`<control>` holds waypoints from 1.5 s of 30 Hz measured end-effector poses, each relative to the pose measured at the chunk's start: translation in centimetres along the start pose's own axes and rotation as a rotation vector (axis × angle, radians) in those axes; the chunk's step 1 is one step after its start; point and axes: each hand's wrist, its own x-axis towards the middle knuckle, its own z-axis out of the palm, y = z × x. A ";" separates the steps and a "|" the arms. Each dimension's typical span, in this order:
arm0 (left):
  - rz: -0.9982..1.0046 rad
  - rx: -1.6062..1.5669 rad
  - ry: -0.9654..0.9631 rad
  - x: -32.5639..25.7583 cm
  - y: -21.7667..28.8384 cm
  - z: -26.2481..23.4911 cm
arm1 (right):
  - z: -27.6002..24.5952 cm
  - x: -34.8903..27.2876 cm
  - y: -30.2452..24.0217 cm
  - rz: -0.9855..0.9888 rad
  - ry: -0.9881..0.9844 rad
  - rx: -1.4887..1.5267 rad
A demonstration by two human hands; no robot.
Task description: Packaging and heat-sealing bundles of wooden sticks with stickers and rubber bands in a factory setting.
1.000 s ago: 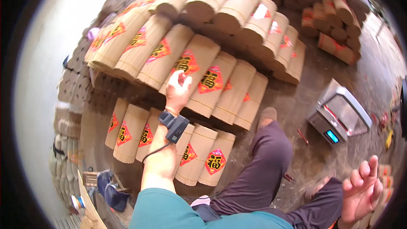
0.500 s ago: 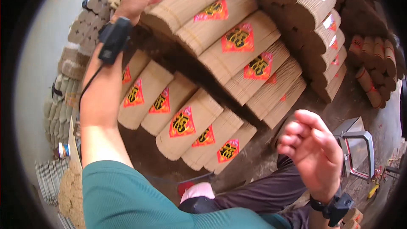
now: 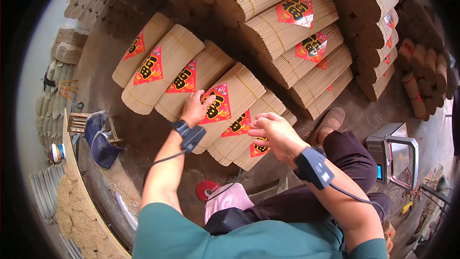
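Note:
My left hand [image 3: 194,109] rests with its fingers on a thick bundle of thin tan sticks [image 3: 242,84], at the edge of the bundle's red diamond label [image 3: 220,105]. The fingers are loosely bent and close round nothing. To the right, my right hand [image 3: 278,136] is held over the lower end of the row, its fingers apart and slightly curled, with nothing in them. Partly beneath it lies another bundle [image 3: 225,156] with a red label. Further bundles [image 3: 163,62] lie to the left, side by side, with thin yellow bands round them.
A taller stack of labelled bundles [image 3: 292,38] rises behind, with more stacked at the far right. A grey machine [image 3: 383,148] with a frame handle stands by my right leg. At left are a blue bag [image 3: 101,141] and a curved yellowish edge [image 3: 86,187]. A pink cloth [image 3: 229,200] lies near me.
My left hand has come down from the upper stack onto the lower row of bundles. My right hand has moved left, over that row. The whole view has shifted.

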 end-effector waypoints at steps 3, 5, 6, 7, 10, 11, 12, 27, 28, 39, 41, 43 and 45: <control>0.136 0.138 0.201 0.1 -1.7 1.2 | 0.6 2.1 2.2 0.036 -0.022 0.021; 0.033 0.216 0.092 0.5 -0.3 1.1 | -0.3 3.5 4.0 0.061 -0.002 0.001; 0.038 0.213 0.092 0.3 0.6 1.0 | -1.0 3.9 4.7 0.087 0.013 -0.014; -0.048 0.113 0.013 -0.1 1.5 0.4 | -1.3 4.1 4.8 0.103 -0.023 -0.022; -0.105 0.024 -0.078 -1.7 1.7 -0.3 | -1.4 4.6 5.2 0.119 -0.028 -0.047; -0.093 0.006 -0.098 -2.5 3.9 -1.0 | -2.1 4.7 5.3 0.132 -0.066 -0.006; -0.083 -0.006 -0.122 -3.8 6.3 -2.2 | -2.4 5.0 5.7 0.127 -0.058 0.011; 0.103 -0.352 -0.587 -0.2 0.9 -1.1 | -1.2 5.3 7.3 0.053 -0.197 -0.093; 0.240 -0.378 -0.491 -0.4 0.0 -0.3 | -1.1 5.3 7.3 0.047 -0.274 -0.030; -0.028 -0.862 -0.889 -2.1 10.7 -5.9 | -1.6 -1.7 2.3 -0.143 -0.035 -0.091; -0.034 -0.922 -0.882 -1.4 13.7 -6.4 | -2.4 -4.7 -0.3 -0.264 0.038 -0.141; -0.029 -0.962 -0.898 -1.0 17.2 -7.5 | -4.9 -7.7 -2.0 -0.463 0.116 -0.375; 0.046 -1.219 -1.040 -2.0 21.9 -8.6 | -5.6 -11.5 -4.1 -0.752 0.173 -0.490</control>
